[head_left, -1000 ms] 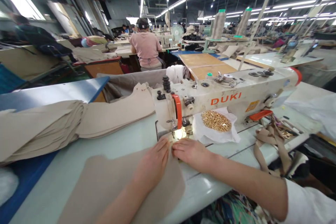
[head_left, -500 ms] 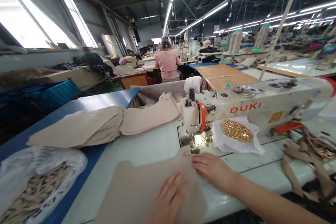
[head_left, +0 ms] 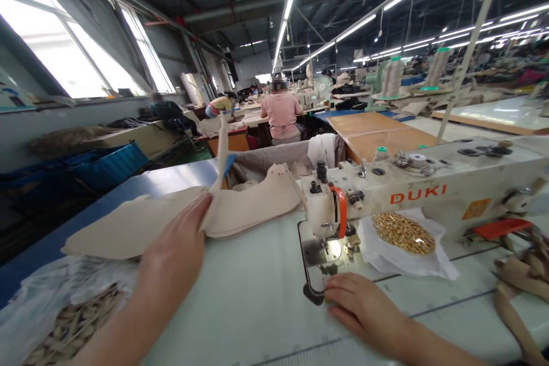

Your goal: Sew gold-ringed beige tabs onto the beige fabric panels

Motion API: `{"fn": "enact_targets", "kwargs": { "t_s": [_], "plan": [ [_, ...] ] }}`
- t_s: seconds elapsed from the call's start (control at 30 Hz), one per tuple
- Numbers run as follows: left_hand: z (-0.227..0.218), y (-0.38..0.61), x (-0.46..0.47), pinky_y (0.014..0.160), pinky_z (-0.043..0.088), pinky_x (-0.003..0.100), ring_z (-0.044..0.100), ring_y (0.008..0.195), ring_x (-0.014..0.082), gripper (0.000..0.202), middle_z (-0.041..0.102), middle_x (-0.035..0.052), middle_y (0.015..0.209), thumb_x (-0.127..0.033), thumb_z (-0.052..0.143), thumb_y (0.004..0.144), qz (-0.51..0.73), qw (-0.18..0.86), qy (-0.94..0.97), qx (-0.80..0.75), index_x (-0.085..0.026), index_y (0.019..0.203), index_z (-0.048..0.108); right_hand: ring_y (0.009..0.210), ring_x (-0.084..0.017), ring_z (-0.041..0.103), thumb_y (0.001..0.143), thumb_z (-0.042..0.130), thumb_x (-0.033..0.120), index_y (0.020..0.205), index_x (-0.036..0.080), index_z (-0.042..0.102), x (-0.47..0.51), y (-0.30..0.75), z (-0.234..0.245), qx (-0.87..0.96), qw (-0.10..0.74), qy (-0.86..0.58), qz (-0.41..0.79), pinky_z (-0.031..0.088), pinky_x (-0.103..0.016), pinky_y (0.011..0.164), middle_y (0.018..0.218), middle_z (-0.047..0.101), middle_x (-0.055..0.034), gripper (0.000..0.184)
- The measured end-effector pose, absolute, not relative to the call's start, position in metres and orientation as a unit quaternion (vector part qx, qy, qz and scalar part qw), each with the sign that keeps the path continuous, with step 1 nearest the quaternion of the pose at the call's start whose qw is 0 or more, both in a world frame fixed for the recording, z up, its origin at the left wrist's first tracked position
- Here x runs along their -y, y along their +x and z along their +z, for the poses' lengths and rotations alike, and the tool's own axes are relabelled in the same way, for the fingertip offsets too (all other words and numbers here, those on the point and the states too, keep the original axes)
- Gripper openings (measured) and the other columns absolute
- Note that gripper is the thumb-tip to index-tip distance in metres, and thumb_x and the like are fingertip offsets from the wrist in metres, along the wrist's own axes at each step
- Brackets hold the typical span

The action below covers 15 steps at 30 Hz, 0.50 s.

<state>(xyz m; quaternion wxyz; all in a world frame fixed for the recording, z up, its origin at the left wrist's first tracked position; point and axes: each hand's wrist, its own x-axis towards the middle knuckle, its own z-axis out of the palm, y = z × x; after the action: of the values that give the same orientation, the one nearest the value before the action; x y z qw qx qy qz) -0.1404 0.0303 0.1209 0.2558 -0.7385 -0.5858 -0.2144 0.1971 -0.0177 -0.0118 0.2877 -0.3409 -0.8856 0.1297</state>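
While the left hand (head_left: pixel 174 251) rests against a stack of beige fabric pieces (head_left: pixel 253 209), its fingers (head_left: pixel 193 211) are straight and pressed together, with their tips on the upper layers; the thumb is out of sight, so whether they pinch anything cannot be told. That stack lies on the white table top (head_left: pixel 240 297), to the left of the sewing machine's head, and a blurred beige flap (head_left: pixel 222 148) stands nearly upright from it, a bit of blue showing just beside it. Over on the right, the right hand (head_left: pixel 364 309) lies on the table top, fingers (head_left: pixel 343 297) loosely curled and slightly apart, holding nothing that can be seen, just in front of the metal needle plate (head_left: pixel 319 254) of the DUKI sewing machine (head_left: pixel 424 197). Behind that hand, a pile of gold-coloured metal links (head_left: pixel 403 233) sits on a white plastic sheet (head_left: pixel 429 260) against the machine. Beige straps (head_left: pixel 517 280) are heaped at the right edge of the view, and a plastic bag of beige strips (head_left: pixel 72 320) sits low on the left. Further off, a co-worker in a pink shirt (head_left: pixel 281 111) sits with their back turned, beyond a grey fabric bin (head_left: pixel 274 160).
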Motion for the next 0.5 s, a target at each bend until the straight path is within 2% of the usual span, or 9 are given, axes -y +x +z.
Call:
{"fn": "enact_targets", "kwargs": {
  "t_s": [0.1,0.17,0.2,0.27,0.33,0.4,0.5],
  "plan": [
    [0.118,-0.096,-0.096,0.11,0.03,0.036,0.04,0.131,0.0201,0.051,0.044,0.0114,0.142,-0.002,0.024,0.086,-0.111,0.175,-0.743,0.636,-0.012,0.133,0.04,0.099,-0.017,0.063,0.091,0.051,0.025,0.104,0.017,0.066,0.015,0.197,-0.012,0.885,0.283,-0.347,0.126,0.048,-0.027,0.092,0.105,0.069,-0.0079,0.021],
    [0.094,-0.075,-0.126,0.11,0.03,0.033,0.037,0.133,0.019,0.051,0.043,0.013,0.143,-0.001,0.026,0.086,-0.06,0.102,-0.733,0.67,-0.012,0.133,0.041,0.099,-0.016,0.063,0.09,0.051,0.023,0.105,0.017,0.065,0.012,0.197,-0.017,0.891,0.285,-0.339,0.105,0.048,-0.024,0.092,0.105,0.069,-0.0073,0.021],
    [0.079,-0.069,-0.135,0.107,0.033,0.033,0.04,0.131,0.0208,0.046,0.047,0.0149,0.139,-0.005,0.03,0.087,-0.049,0.081,-0.729,0.677,-0.011,0.13,0.045,0.098,-0.016,0.063,0.09,0.051,0.024,0.105,0.017,0.065,0.01,0.197,-0.021,0.893,0.291,-0.331,0.088,0.048,-0.023,0.092,0.104,0.069,-0.0069,0.021],
    [0.05,-0.062,-0.146,0.104,0.036,0.041,0.04,0.13,0.0289,0.041,0.048,0.0214,0.136,-0.02,0.039,0.09,-0.034,0.052,-0.72,0.691,-0.006,0.127,0.048,0.097,-0.016,0.064,0.091,0.05,0.027,0.101,0.017,0.065,0.006,0.195,-0.032,0.895,0.316,-0.31,0.051,0.047,-0.023,0.093,0.101,0.07,-0.0062,0.02],
    [0.03,-0.062,-0.149,0.105,0.032,0.049,0.034,0.133,0.0349,0.054,0.04,0.0256,0.141,-0.038,0.04,0.091,-0.028,0.033,-0.71,0.703,-0.003,0.131,0.044,0.094,-0.015,0.065,0.093,0.047,0.031,0.094,0.017,0.065,0.002,0.194,-0.043,0.888,0.356,-0.291,0.022,0.048,-0.022,0.093,0.095,0.071,-0.005,0.023],
    [0.022,-0.065,-0.146,0.106,0.028,0.05,0.028,0.136,0.035,0.063,0.034,0.0241,0.145,-0.048,0.037,0.09,-0.026,0.02,-0.705,0.708,-0.004,0.136,0.039,0.092,-0.014,0.066,0.095,0.044,0.034,0.092,0.018,0.065,0.0,0.194,-0.048,0.886,0.372,-0.277,0.009,0.048,-0.021,0.093,0.092,0.072,-0.0043,0.026],
    [0.022,-0.07,-0.14,0.108,0.027,0.044,0.028,0.136,0.0305,0.062,0.034,0.0193,0.146,-0.05,0.033,0.091,-0.025,0.011,-0.704,0.71,-0.009,0.138,0.038,0.094,-0.014,0.066,0.095,0.043,0.033,0.095,0.019,0.065,0.0,0.196,-0.044,0.897,0.354,-0.265,0.0,0.048,-0.021,0.093,0.093,0.072,-0.004,0.026]
  ]
}}
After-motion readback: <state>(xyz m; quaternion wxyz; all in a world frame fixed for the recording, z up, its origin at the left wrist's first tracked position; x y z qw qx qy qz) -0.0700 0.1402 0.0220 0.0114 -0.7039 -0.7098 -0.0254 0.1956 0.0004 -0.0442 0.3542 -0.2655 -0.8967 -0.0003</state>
